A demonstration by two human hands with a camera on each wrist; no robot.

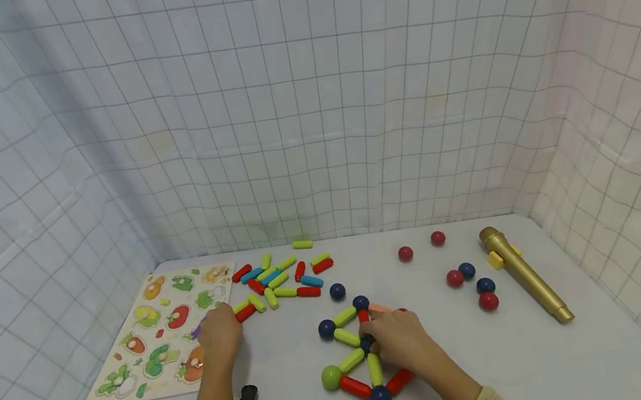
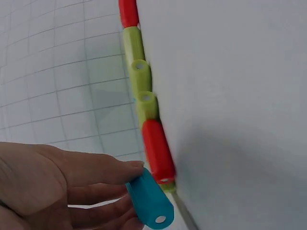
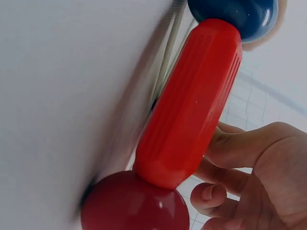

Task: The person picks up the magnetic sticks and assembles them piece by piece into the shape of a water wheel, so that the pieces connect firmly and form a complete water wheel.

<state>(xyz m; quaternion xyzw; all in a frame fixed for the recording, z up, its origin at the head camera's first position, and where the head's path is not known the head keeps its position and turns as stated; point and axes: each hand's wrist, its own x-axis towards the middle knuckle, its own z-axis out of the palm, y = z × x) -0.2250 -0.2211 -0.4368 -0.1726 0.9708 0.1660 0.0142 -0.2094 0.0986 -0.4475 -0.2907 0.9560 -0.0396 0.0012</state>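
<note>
My left hand point(image 1: 219, 337) is low over the right side of the picture board point(image 1: 155, 380). In the left wrist view its thumb and fingers pinch a teal-blue magnetic stick point(image 2: 149, 199) with a pale dot on its end. My right hand point(image 1: 398, 339) reaches over a flat frame of magnetic sticks and balls, its fingers gripping at the central dark blue ball point(image 1: 367, 345). Yellow-green sticks point(image 1: 351, 360) meet that ball. A red stick point(image 3: 189, 103) joins a blue ball point(image 3: 235, 17) and a dark red ball point(image 3: 136, 203) before the right fingers.
Loose red, blue and yellow-green sticks point(image 1: 278, 280) lie in a heap at the back left. A single dark blue ball point(image 1: 337, 291) lies behind the frame. Several red and blue balls point(image 1: 454, 278) are scattered right, beside a gold tube point(image 1: 524, 274). Gridded cloth walls point(image 1: 305, 93) surround the table.
</note>
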